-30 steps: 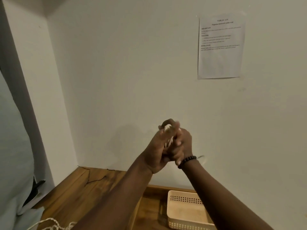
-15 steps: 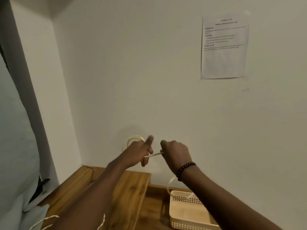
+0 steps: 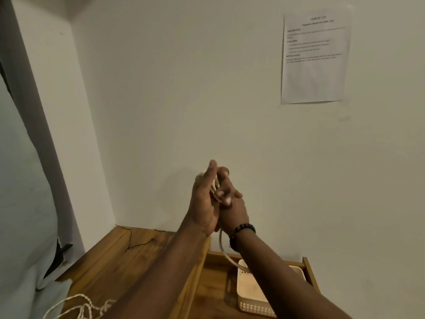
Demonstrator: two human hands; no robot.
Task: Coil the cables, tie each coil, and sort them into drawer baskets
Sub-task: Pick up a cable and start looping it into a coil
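Pale cable (image 3: 222, 247) trailing toward beige basket (image 3: 253, 293)

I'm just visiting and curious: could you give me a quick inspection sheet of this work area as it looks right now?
Surface: wooden desk top, with an open drawer beside it.
Job's things: pale cable hanging from the hands toward a cream basket in the drawer.
Clutter: thin dark wire on the desk.
Hands: left hand and right hand pressed together, raised, gripping the cable.
Cables: white twisted cord at the desk's near edge.
Surroundings: plain wall, printed sheet taped up.
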